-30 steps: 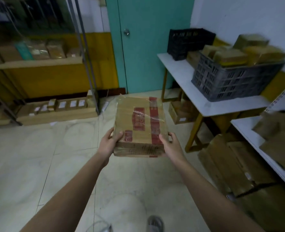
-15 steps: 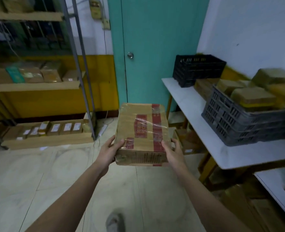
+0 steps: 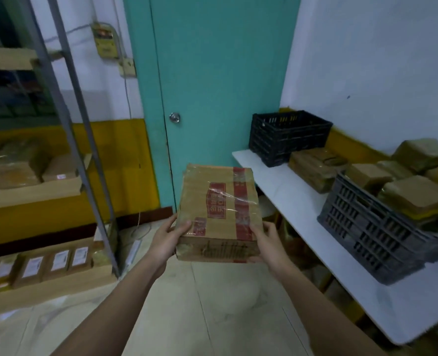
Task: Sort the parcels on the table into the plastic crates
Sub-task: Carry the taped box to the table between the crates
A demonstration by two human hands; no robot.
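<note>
I hold a brown cardboard parcel [image 3: 219,211] with red tape and a red label in front of me, above the floor. My left hand [image 3: 167,240] grips its near left corner and my right hand [image 3: 266,242] grips its near right corner. On the white table [image 3: 302,209] to the right stands a black plastic crate [image 3: 288,136] at the far end, its inside hidden from here. A grey plastic crate [image 3: 372,227], nearer, is piled with wrapped brown parcels [image 3: 415,194]. A loose parcel [image 3: 315,168] lies on the table between the two crates.
A teal door [image 3: 220,86] stands straight ahead. On the left, a metal shelf rack [image 3: 66,111] holds more parcels on wooden boards [image 3: 32,194]. Boxes sit under the table. The tiled floor [image 3: 212,317] lies between rack and table.
The view has lifted and moved closer to the door and the table. The parcel stays held in both hands, carried forward toward the crates.
</note>
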